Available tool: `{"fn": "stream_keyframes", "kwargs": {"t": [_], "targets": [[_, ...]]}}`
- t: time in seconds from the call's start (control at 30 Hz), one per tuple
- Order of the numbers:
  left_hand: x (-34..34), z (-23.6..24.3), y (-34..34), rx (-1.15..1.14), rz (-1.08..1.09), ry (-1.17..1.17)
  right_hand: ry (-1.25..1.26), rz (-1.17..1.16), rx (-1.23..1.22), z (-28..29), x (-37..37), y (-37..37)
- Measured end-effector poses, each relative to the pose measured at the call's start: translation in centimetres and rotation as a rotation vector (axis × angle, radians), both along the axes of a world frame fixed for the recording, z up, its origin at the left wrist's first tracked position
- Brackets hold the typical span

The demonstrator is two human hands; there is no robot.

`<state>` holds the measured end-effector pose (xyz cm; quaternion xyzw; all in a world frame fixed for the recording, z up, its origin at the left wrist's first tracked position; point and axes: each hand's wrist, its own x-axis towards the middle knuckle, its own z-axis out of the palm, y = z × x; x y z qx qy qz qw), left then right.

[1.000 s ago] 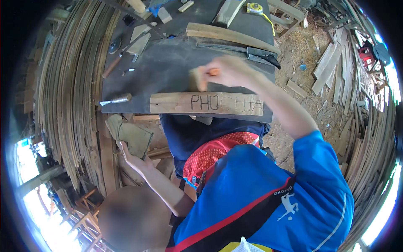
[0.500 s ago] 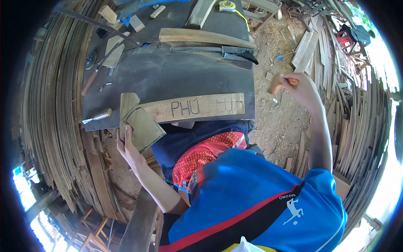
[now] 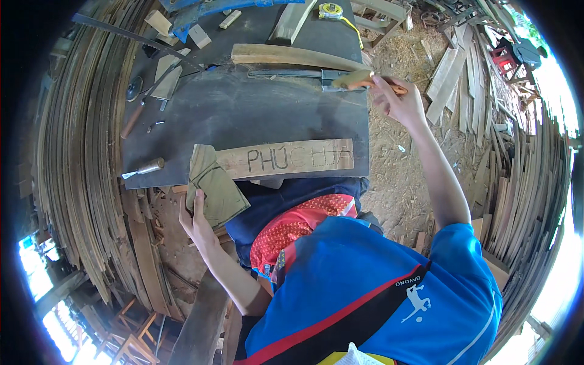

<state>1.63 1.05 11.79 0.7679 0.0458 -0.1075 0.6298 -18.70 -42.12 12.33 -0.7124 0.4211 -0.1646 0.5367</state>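
Note:
My left hand grips the lower left side of a flat wooden piece with dark lines drawn on it. This piece is tilted and overlaps the left end of a long lettered wooden board, which lies along the table's near edge. Over the far right edge of the table, my right hand is closed round a brush-like tool. Its orange handle shows at the fingers; its tan head is blurred. A metal tool with a channel-shaped end lies behind it, partly covered.
On the dark table are a curved wooden bar, a tape measure, a chisel, a wooden-handled tool and a long saw blade. Stacked planks line the left; more timber stands right.
My right hand has swung up and leftward with the brush-like tool, from beside the table to its far right edge. The drawn wooden piece and my left hand have shifted slightly right and down.

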Motion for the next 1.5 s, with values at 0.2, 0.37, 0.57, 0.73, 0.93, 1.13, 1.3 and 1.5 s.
{"fn": "stream_keyframes", "kwargs": {"t": [0.2, 0.37, 0.57, 0.73, 0.93, 1.13, 1.3, 1.5], "targets": [[0.0, 0.4, 0.6, 0.024, 0.01, -0.007, -0.089, -0.039, -0.065, -1.7, 3.7, -0.4], [-0.1, 0.7, 0.9, 0.042, -0.01, 0.011, -0.163, -0.083, -0.052, -4.0, 6.5, -2.2], [-0.7, 0.9, 0.5, 0.108, 0.09, -0.004, -0.21, -0.13, -0.029, -3.6, 9.5, -4.0], [-0.5, 0.3, 1.8, 0.113, 0.056, -0.007, -0.201, -0.111, 0.053, -3.1, 11.2, -4.2], [-0.2, 1.7, 1.7, 0.117, -0.029, -0.098, -0.221, -0.104, -0.195, 0.8, 6.3, -1.5], [-0.5, 0.7, 1.4, 0.101, -0.027, -0.075, -0.039, 0.004, -0.515, 3.5, 1.9, 1.3], [-0.3, 1.1, 0.8, 0.117, -0.08, -0.082, 0.113, -0.014, -0.466, 4.0, 1.2, 2.2], [-0.3, 1.0, 1.6, 0.151, -0.115, -0.095, 0.017, 0.105, -0.365, 4.0, 3.2, 3.7]]}}
